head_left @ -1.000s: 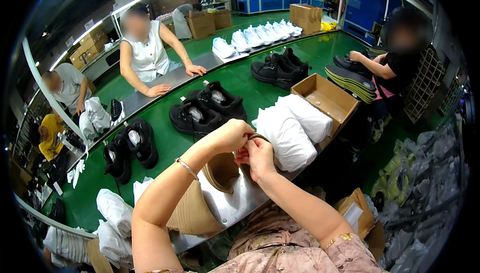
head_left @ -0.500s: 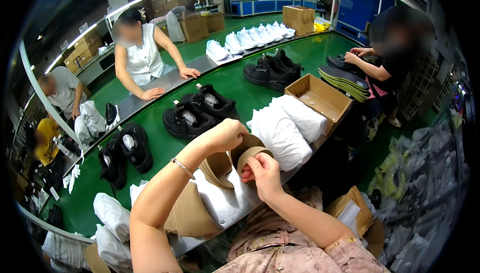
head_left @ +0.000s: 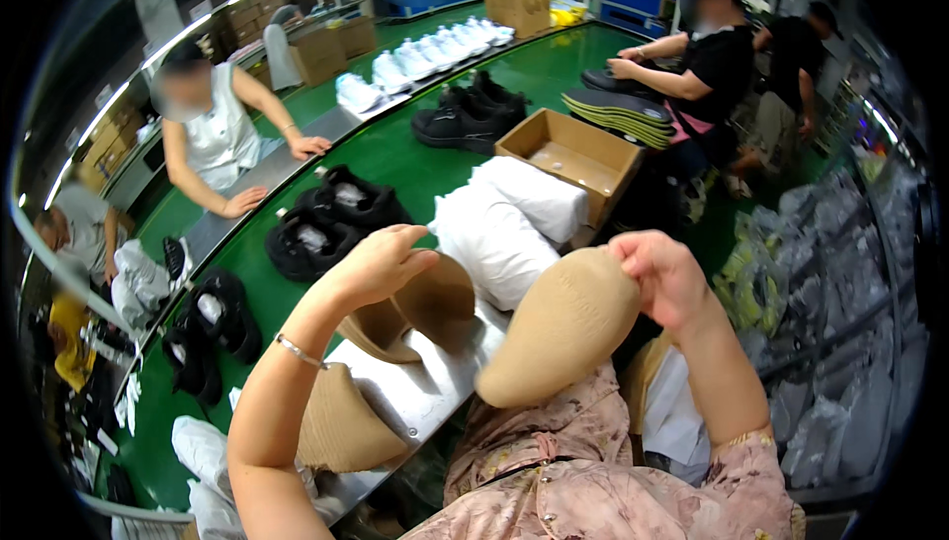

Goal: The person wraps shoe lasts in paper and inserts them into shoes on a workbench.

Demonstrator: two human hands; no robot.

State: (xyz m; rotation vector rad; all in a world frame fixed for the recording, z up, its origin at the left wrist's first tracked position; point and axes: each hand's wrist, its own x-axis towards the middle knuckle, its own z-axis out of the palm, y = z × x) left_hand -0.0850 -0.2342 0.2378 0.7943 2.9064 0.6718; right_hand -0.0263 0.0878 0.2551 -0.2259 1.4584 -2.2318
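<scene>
My right hand (head_left: 660, 278) pinches the upper end of a tan, sole-shaped board (head_left: 563, 327), lifted over my lap with its narrower end hanging down to the left. My left hand (head_left: 386, 265) is closed at the top rim of a curled tan board (head_left: 440, 303), which stands on the metal table edge (head_left: 405, 372). The fingertips partly hide where it grips. Another curled tan board (head_left: 379, 332) stands beside it under my wrist. A stack of ribbed tan boards (head_left: 346, 426) lies at the table's near edge, partly behind my left forearm.
White-wrapped bundles (head_left: 494, 238) and an open cardboard box (head_left: 573, 154) stand beyond my hands. Black shoes (head_left: 341, 219) sit on the green table (head_left: 445, 179). Across it a person in white (head_left: 213, 125) rests both hands; another in black (head_left: 717, 65) handles shoes beside stacked insoles (head_left: 618, 117).
My right hand has moved right, drawing a tan board away from the curled ones. The left hand stays by the curled boards. The whole view has shifted, and another person shows at far right.
</scene>
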